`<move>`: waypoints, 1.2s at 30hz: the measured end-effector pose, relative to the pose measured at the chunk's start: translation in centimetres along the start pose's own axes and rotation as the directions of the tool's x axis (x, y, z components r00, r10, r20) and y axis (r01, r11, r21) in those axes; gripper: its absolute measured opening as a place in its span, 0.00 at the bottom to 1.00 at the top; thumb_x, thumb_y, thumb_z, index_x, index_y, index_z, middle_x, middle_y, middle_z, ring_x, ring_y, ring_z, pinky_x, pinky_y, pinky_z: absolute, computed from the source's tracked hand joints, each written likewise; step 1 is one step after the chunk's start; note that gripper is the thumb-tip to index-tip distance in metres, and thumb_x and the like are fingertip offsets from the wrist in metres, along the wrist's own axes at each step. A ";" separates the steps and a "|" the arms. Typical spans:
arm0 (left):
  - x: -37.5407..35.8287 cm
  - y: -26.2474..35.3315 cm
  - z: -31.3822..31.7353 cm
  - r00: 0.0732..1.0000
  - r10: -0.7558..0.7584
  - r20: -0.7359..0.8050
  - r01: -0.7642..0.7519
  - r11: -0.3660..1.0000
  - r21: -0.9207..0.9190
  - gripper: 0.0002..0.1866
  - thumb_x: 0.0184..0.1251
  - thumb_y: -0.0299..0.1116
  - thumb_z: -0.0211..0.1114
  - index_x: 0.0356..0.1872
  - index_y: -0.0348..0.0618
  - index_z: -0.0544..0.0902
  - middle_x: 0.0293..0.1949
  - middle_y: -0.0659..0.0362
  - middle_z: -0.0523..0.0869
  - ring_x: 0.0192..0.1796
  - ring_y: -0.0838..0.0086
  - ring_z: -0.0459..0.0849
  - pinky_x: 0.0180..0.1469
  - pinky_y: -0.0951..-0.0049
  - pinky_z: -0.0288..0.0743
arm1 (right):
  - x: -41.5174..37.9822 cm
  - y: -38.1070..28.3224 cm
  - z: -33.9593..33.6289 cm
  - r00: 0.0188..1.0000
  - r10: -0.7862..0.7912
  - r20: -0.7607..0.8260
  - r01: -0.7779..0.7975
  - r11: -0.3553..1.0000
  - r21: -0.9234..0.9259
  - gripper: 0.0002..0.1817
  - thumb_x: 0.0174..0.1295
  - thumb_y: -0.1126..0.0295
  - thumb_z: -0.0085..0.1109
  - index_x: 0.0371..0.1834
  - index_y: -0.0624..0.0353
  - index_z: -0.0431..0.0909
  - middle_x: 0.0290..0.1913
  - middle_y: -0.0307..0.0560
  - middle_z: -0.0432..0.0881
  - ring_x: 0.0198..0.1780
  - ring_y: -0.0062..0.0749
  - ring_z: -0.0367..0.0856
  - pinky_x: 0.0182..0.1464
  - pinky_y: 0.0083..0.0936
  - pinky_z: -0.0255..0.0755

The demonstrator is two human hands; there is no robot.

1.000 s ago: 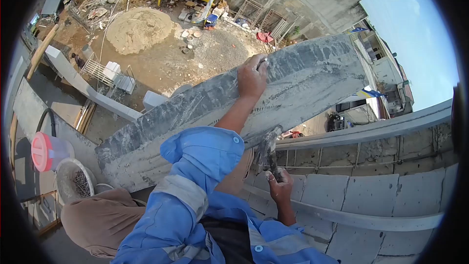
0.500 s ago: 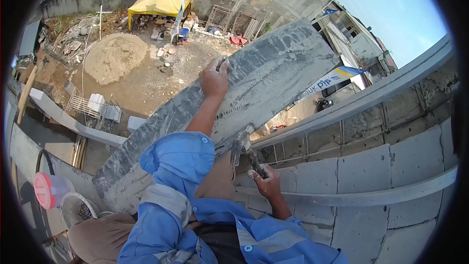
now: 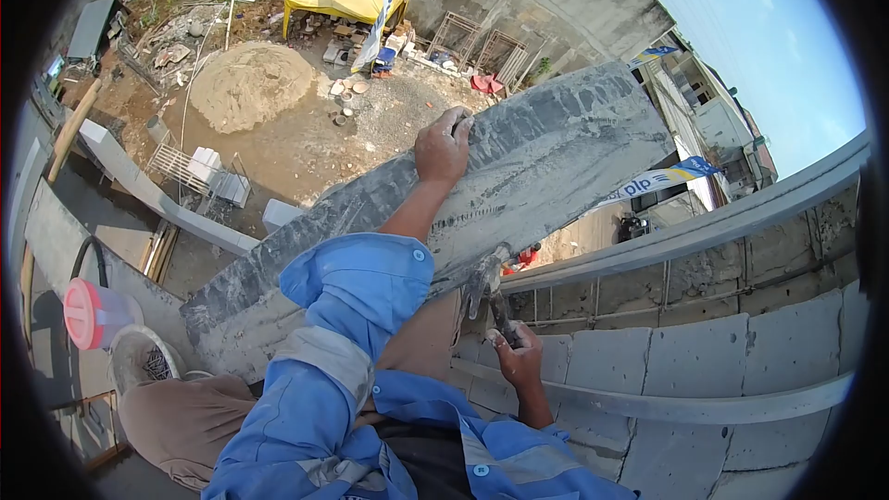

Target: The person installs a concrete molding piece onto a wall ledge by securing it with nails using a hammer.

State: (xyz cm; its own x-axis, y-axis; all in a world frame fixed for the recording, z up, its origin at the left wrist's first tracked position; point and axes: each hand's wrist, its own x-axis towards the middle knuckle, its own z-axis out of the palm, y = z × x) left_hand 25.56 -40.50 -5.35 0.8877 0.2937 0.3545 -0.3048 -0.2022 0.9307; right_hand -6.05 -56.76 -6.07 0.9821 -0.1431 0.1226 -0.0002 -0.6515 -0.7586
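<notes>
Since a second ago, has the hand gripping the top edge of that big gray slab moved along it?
Cannot tell for sure. The camera itself swings, but against the slab the left hand looks in about the same spot on its upper edge, still gripping.

Board [image 3: 519, 167] tilted back flatter, shifted right; right hand [image 3: 519, 358] with trowel [image 3: 486, 282], seemingly lower on edge.

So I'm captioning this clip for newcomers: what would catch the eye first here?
The long grey mortar-smeared slab fills the middle, its upper edge gripped by the left hand. Below it the right hand holds a mortar-caked trowel against the slab's lower edge, above the grey block wall.
</notes>
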 end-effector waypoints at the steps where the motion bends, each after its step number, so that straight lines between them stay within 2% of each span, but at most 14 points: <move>1: 0.0 0.0 0.0 1.000 -0.011 0.012 0.011 1.000 0.002 0.11 0.69 0.37 0.64 0.48 0.48 0.86 0.43 0.51 0.89 0.46 0.52 0.86 0.51 0.57 0.76 | 0.0 0.2 -0.1 1.000 -0.002 0.005 0.002 1.000 -0.001 0.08 0.60 0.69 0.67 0.35 0.65 0.82 0.26 0.43 0.77 0.28 0.26 0.73 0.34 0.26 0.69; 3: 0.0 -0.2 0.2 0.998 0.059 -0.024 -0.059 0.998 0.008 0.11 0.69 0.36 0.63 0.48 0.47 0.85 0.44 0.51 0.89 0.46 0.53 0.86 0.50 0.58 0.76 | -0.1 0.9 -0.4 0.999 0.034 0.027 -0.033 0.999 -0.042 0.13 0.60 0.64 0.70 0.39 0.64 0.84 0.31 0.47 0.83 0.32 0.31 0.80 0.39 0.29 0.74; 4: 0.0 -0.3 0.3 0.990 0.131 -0.053 -0.130 0.991 0.015 0.11 0.69 0.35 0.63 0.48 0.47 0.85 0.44 0.52 0.89 0.46 0.53 0.86 0.50 0.58 0.75 | -0.1 0.9 -0.3 0.999 0.031 0.036 -0.030 0.999 -0.044 0.13 0.60 0.64 0.70 0.39 0.64 0.84 0.31 0.47 0.83 0.32 0.31 0.80 0.39 0.29 0.74; 10: -0.3 0.2 0.1 0.973 0.222 -0.062 -0.216 0.972 0.089 0.10 0.69 0.33 0.62 0.48 0.47 0.84 0.43 0.56 0.89 0.47 0.57 0.85 0.49 0.57 0.74 | 0.4 0.4 -0.8 0.998 0.041 0.047 -0.040 0.999 -0.022 0.12 0.62 0.65 0.68 0.38 0.65 0.82 0.29 0.44 0.81 0.31 0.30 0.78 0.37 0.28 0.72; 12: -0.2 0.2 0.1 0.960 0.270 -0.078 -0.264 0.961 0.077 0.09 0.69 0.34 0.63 0.46 0.44 0.84 0.41 0.53 0.89 0.43 0.55 0.86 0.47 0.58 0.76 | 0.7 1.0 -1.0 0.996 0.091 0.020 -0.092 0.992 0.083 0.12 0.66 0.65 0.64 0.41 0.64 0.81 0.27 0.41 0.79 0.27 0.25 0.76 0.32 0.24 0.70; 14: -0.4 0.1 -0.1 0.950 0.298 -0.087 -0.295 0.954 0.048 0.09 0.68 0.33 0.63 0.46 0.45 0.83 0.39 0.54 0.88 0.42 0.55 0.85 0.46 0.56 0.75 | 1.3 -0.9 -1.0 0.967 0.252 0.048 -0.256 0.931 0.261 0.13 0.69 0.64 0.60 0.46 0.64 0.78 0.24 0.38 0.75 0.21 0.18 0.71 0.24 0.18 0.65; 16: -0.6 0.3 -0.1 0.966 0.247 -0.077 -0.242 0.968 0.070 0.09 0.66 0.33 0.63 0.45 0.46 0.82 0.37 0.54 0.87 0.42 0.55 0.84 0.48 0.54 0.73 | 2.2 -1.4 -0.8 0.985 0.163 0.055 -0.171 0.890 0.422 0.14 0.72 0.63 0.56 0.49 0.65 0.76 0.21 0.35 0.71 0.16 0.14 0.66 0.17 0.14 0.59; 17: -0.7 0.3 -0.1 0.960 0.264 -0.095 -0.260 0.964 0.053 0.08 0.66 0.34 0.64 0.44 0.45 0.82 0.37 0.53 0.87 0.42 0.54 0.84 0.49 0.55 0.73 | 2.4 -1.4 -0.8 0.981 0.157 0.110 -0.190 0.884 0.428 0.14 0.72 0.63 0.56 0.49 0.65 0.76 0.21 0.35 0.71 0.16 0.14 0.66 0.17 0.14 0.59; 20: -0.9 0.3 -0.3 0.971 0.232 -0.063 -0.229 0.972 0.053 0.09 0.65 0.33 0.65 0.44 0.46 0.82 0.36 0.53 0.86 0.42 0.54 0.84 0.50 0.56 0.73 | 3.1 -1.5 -1.4 0.993 0.111 0.039 -0.117 0.914 0.389 0.17 0.73 0.61 0.56 0.51 0.67 0.75 0.20 0.34 0.69 0.16 0.14 0.65 0.16 0.13 0.58; 26: -1.3 -0.2 -0.5 0.917 0.378 -0.124 -0.378 0.925 0.024 0.09 0.61 0.30 0.67 0.42 0.46 0.83 0.35 0.56 0.85 0.45 0.58 0.81 0.51 0.57 0.72 | 3.5 -2.1 -1.4 0.993 0.113 -0.014 -0.100 0.922 0.373 0.19 0.72 0.60 0.57 0.52 0.68 0.75 0.21 0.35 0.70 0.16 0.13 0.65 0.16 0.13 0.59; 27: -1.3 -0.3 -0.5 0.927 0.362 -0.102 -0.362 0.932 0.020 0.09 0.61 0.30 0.68 0.42 0.46 0.83 0.35 0.56 0.85 0.46 0.58 0.81 0.51 0.58 0.72 | 3.7 -2.4 -1.3 0.991 0.121 -0.051 -0.095 0.929 0.357 0.19 0.72 0.60 0.57 0.52 0.68 0.75 0.21 0.35 0.70 0.16 0.13 0.65 0.16 0.13 0.59; 29: -1.2 -0.3 -0.7 0.936 0.349 -0.043 -0.349 0.937 0.000 0.08 0.61 0.30 0.67 0.42 0.46 0.84 0.36 0.55 0.86 0.45 0.58 0.82 0.51 0.58 0.73 | 3.9 -3.3 -1.3 0.995 0.100 -0.001 -0.093 0.925 0.367 0.17 0.72 0.63 0.58 0.52 0.67 0.75 0.23 0.35 0.72 0.17 0.13 0.65 0.18 0.13 0.60; 32: -1.1 0.0 -0.9 0.936 0.350 -0.028 -0.350 0.937 0.003 0.08 0.63 0.30 0.66 0.43 0.46 0.85 0.38 0.55 0.88 0.44 0.57 0.82 0.51 0.58 0.74 | 4.7 -4.0 -1.3 0.990 0.106 -0.092 -0.068 0.936 0.346 0.16 0.71 0.65 0.58 0.53 0.67 0.75 0.24 0.34 0.73 0.19 0.12 0.66 0.20 0.14 0.60; 36: -1.1 -0.2 -0.7 0.944 0.328 -0.039 -0.326 0.944 0.046 0.08 0.65 0.30 0.65 0.43 0.46 0.86 0.39 0.55 0.88 0.45 0.57 0.83 0.52 0.60 0.74 | 6.5 -5.6 -1.3 0.992 0.060 -0.115 -0.014 0.930 0.366 0.16 0.73 0.67 0.54 0.56 0.66 0.73 0.26 0.34 0.74 0.21 0.11 0.66 0.22 0.13 0.61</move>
State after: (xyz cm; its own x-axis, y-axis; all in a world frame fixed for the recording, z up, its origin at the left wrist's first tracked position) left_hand 24.40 -40.15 -5.88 0.7246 0.2471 0.6434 -0.5613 -0.3301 0.7589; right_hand 0.13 -55.08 -0.18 0.9522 -0.2667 0.1491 0.0547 -0.3313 -0.9419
